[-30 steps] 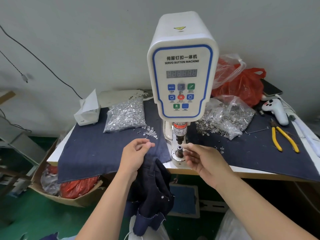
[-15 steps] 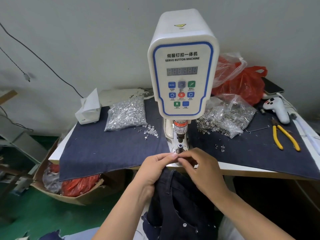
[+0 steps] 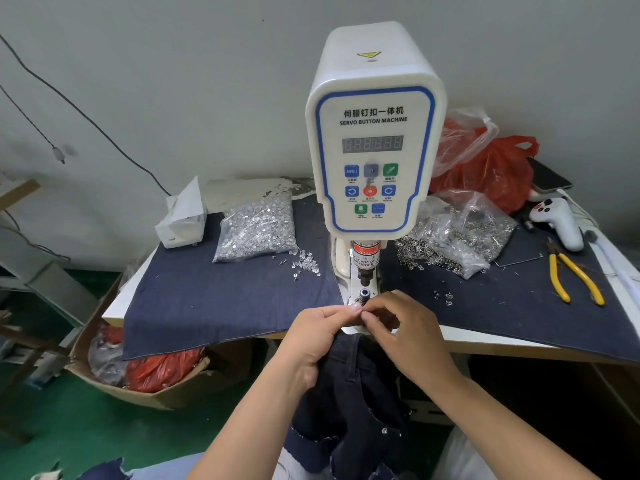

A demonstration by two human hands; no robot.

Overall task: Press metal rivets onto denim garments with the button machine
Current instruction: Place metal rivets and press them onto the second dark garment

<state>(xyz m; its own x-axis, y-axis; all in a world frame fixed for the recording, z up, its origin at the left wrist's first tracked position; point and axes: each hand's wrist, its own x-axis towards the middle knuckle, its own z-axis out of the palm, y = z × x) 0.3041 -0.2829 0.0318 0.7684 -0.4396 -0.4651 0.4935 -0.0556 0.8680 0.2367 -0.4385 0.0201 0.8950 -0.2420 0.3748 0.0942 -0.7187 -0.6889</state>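
A white servo button machine (image 3: 374, 140) stands at the middle of the table, its press head above a small lower die (image 3: 364, 294). A dark denim garment (image 3: 353, 393) hangs off the table's front edge below the die. My left hand (image 3: 317, 336) grips the garment's top edge, thumb and fingers pinched near the die. My right hand (image 3: 403, 332) meets it fingertip to fingertip, pinching a small piece I cannot make out. A bag of silver rivets (image 3: 258, 230) lies left of the machine and a bag of ring parts (image 3: 457, 233) lies right.
Blue denim cloth (image 3: 214, 299) covers the table. Yellow-handled pliers (image 3: 571, 275), a white controller (image 3: 559, 223), a phone and a red plastic bag (image 3: 491, 168) sit at the right. A white box (image 3: 181, 220) is at the left. A cardboard carton (image 3: 145, 375) stands on the green floor.
My hands came together in front of the die, from apart a second ago. The garment was drawn up and rightwards to the table edge. Over the last half second little has moved.
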